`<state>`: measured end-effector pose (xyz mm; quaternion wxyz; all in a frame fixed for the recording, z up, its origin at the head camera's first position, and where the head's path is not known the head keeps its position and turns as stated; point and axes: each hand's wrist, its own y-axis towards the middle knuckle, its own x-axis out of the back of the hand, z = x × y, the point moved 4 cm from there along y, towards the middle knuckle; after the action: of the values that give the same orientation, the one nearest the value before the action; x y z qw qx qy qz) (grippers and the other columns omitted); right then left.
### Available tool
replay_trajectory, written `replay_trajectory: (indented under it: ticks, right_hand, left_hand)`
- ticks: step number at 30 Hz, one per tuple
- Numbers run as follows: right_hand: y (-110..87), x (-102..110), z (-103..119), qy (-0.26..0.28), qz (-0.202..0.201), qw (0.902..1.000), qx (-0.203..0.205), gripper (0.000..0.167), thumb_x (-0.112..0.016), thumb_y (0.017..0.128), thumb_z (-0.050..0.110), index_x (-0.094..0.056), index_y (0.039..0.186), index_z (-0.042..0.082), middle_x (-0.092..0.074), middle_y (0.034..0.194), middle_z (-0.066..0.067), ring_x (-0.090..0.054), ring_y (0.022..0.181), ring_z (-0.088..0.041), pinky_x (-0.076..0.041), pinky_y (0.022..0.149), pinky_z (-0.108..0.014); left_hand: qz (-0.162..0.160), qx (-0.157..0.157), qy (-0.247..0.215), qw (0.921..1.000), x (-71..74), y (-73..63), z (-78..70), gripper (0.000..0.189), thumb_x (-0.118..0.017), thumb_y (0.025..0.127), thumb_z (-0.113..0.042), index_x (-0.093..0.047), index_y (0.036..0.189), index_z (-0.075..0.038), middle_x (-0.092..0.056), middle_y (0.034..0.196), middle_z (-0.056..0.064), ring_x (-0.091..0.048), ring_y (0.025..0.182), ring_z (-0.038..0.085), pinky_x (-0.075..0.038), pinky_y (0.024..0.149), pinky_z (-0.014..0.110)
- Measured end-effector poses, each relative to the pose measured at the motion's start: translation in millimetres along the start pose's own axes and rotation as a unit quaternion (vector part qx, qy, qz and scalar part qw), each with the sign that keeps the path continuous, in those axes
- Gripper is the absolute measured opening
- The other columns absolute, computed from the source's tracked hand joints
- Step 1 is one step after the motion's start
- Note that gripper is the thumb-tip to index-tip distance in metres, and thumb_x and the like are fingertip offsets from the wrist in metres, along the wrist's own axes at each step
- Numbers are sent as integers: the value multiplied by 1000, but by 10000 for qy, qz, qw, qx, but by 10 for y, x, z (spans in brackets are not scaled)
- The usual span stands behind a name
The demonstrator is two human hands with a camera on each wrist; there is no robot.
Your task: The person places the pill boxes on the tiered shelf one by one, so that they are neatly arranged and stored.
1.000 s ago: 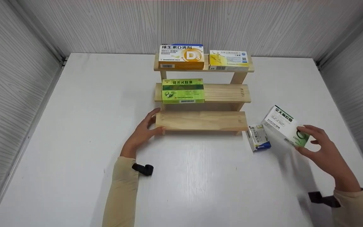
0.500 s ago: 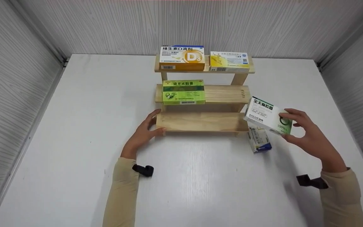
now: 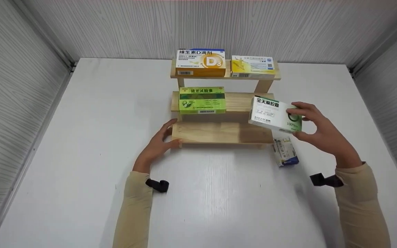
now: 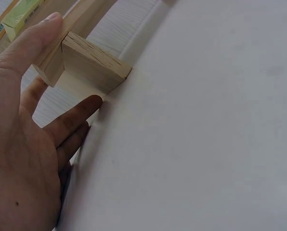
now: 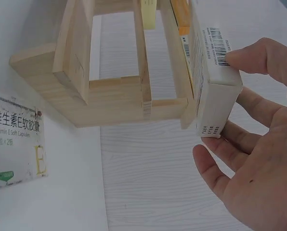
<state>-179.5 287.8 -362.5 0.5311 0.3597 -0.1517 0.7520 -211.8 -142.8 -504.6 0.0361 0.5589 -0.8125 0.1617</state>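
Note:
My right hand (image 3: 317,129) pinches a white and green medicine box (image 3: 271,113) by its right end. In the head view the box overlaps the right ends of the middle and lowest steps of a wooden three-step rack (image 3: 219,132); the right wrist view shows its barcoded side (image 5: 215,53) under my thumb. My left hand (image 3: 157,144) grips the left end of the lowest step, thumb at the front edge and a finger at the back. In the left wrist view the other fingers (image 4: 76,118) lie below the plank, near the rack's leg (image 4: 95,57).
On the top step sit an orange and white vitamin D box (image 3: 200,62) and a yellow and white box (image 3: 252,66). A green box (image 3: 202,100) occupies the left of the middle step. A vitamin E soft capsule box (image 3: 285,151) lies on the white table (image 3: 212,199), right of the rack.
My right hand has carried the white and green box left and away from me, from beyond the vitamin E box to the rack's right end. My left hand stays on the rack.

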Motion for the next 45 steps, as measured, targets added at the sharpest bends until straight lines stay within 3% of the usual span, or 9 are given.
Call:
replay_trajectory:
  ticks: [4, 7, 11, 18, 23, 33, 40, 45]
  right_hand:
    - [161, -33, 15, -6, 210, 9998, -54, 59, -64, 85, -6, -50, 140, 11, -33, 151, -11, -35, 127, -1, -28, 95, -23]
    - [291, -57, 2, 19, 415, 9990, -151, 57, -64, 86, -4, -50, 140, 11, -31, 152, -13, -33, 135, -20, -29, 102, -39]
    - [461, -95, -10, 77, 668, 9973, -287, 55, -62, 88, -1, -49, 140, 11, -29, 154, -14, -29, 139, -36, -28, 101, -56]
    - [709, -166, -94, 126, 864, 9950, -485, 55, -58, 88, 0, -49, 140, 11, -27, 155, -12, -30, 137, -35, -26, 105, -57]
    - [813, -216, -161, 206, 943, 9936, -583, 55, -57, 87, -2, -50, 140, 10, -24, 156, -13, -27, 139, -34, -25, 106, -55]
    - [881, -256, -249, 305, 1101, 9919, -555, 57, -54, 89, -2, -44, 144, 7, -20, 158, -15, -22, 142, -39, -23, 107, -62]
    - [909, -267, -274, 291, 1109, 9914, -630, 59, -53, 89, -3, -44, 145, 10, -24, 158, -9, -17, 145, -32, -27, 102, -52]
    - [935, -274, -312, 302, 1084, 9913, -685, 58, -53, 89, -1, -46, 144, 14, -25, 158, -6, -17, 146, -30, -27, 105, -51]
  left_hand:
    - [74, 15, 37, 10000, -7, -92, -170, 80, -67, 91, -21, -19, 155, -23, -27, 156, 21, -23, 146, 35, -20, 116, 53]
    - [107, -26, 59, 9999, -13, -167, -289, 79, -66, 91, -21, -20, 155, -20, -27, 156, 22, -23, 146, 36, -20, 116, 54]
    - [77, -42, 82, 9999, -5, -141, -244, 79, -66, 91, -21, -20, 155, -20, -27, 156, 22, -23, 146, 36, -19, 117, 54]
    - [2, -132, 13, 9999, -8, 6, 3, 81, -69, 89, -23, -21, 154, -28, -30, 155, 20, -25, 146, 33, -20, 117, 53]
    - [-55, -191, 8, 9998, -24, -3, 16, 80, -72, 87, -30, -25, 152, -36, -36, 152, 15, -29, 144, 30, -23, 115, 52]
    - [-123, -220, 79, 9997, -2, -17, 16, 80, -73, 86, -32, -27, 151, -37, -36, 153, 15, -29, 144, 30, -24, 115, 52]
    - [-118, -177, 138, 9997, 3, -8, 40, 81, -73, 85, -35, -26, 151, -37, -33, 154, 15, -28, 145, 30, -23, 116, 50]
    - [-133, -140, 147, 9997, 16, -8, 38, 81, -74, 85, -35, -27, 151, -37, -33, 154, 15, -28, 145, 30, -23, 116, 51]
